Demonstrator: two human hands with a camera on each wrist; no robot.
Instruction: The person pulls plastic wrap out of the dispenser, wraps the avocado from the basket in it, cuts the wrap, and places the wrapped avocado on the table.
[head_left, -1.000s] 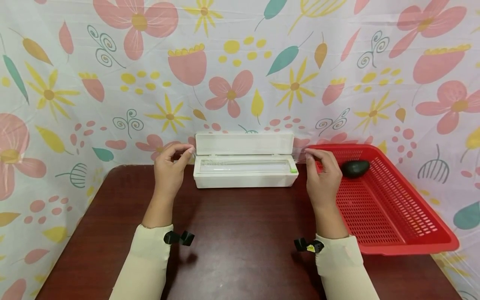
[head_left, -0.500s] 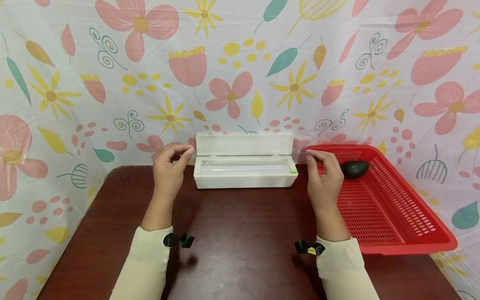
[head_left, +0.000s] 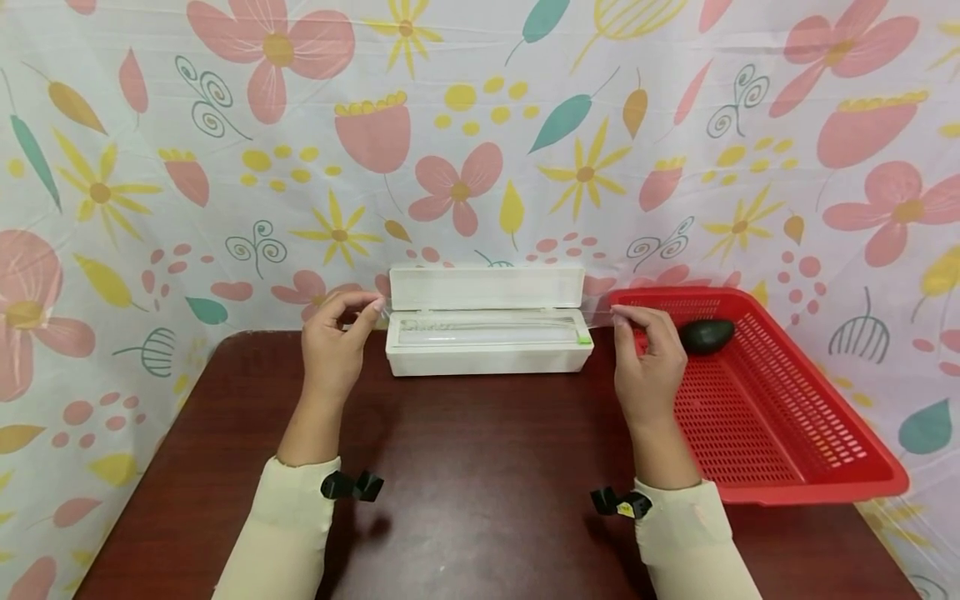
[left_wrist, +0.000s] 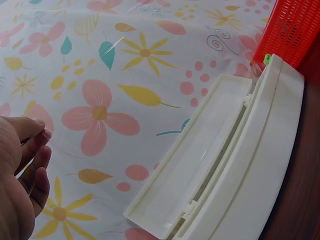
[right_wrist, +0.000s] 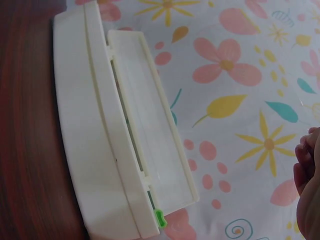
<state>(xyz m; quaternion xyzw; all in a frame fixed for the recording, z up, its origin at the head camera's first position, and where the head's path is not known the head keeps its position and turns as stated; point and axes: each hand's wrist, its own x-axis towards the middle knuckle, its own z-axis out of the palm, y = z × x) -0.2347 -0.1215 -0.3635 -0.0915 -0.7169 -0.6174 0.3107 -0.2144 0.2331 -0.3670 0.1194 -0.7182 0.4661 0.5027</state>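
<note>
A white cling film dispenser (head_left: 489, 360) stands at the back of the table with its lid (head_left: 487, 288) raised and a film roll (head_left: 487, 332) inside. The green slide cutter (head_left: 583, 340) sits at its right end. My left hand (head_left: 332, 350) is at the dispenser's left, pinching clear cling film (head_left: 598, 312) between thumb and fingers. On the right side, my right hand (head_left: 649, 354) pinches the film's other end. The film runs between both hands across the dispenser and is hardly visible. Both wrist views show the curled fingers of the left hand (left_wrist: 25, 175) and right hand (right_wrist: 309, 170).
A red plastic basket (head_left: 817, 383) stands on the right of the table, beside my right forearm. One dark green avocado-like fruit (head_left: 707, 336) lies at its back left. Behind the dark wooden table (head_left: 480, 467) hangs a flowered cloth (head_left: 480, 108).
Both hands keep their pinch. They have spread very slightly apart, and the film edge by the right hand looks straighter. The dispenser and basket stay in place.
</note>
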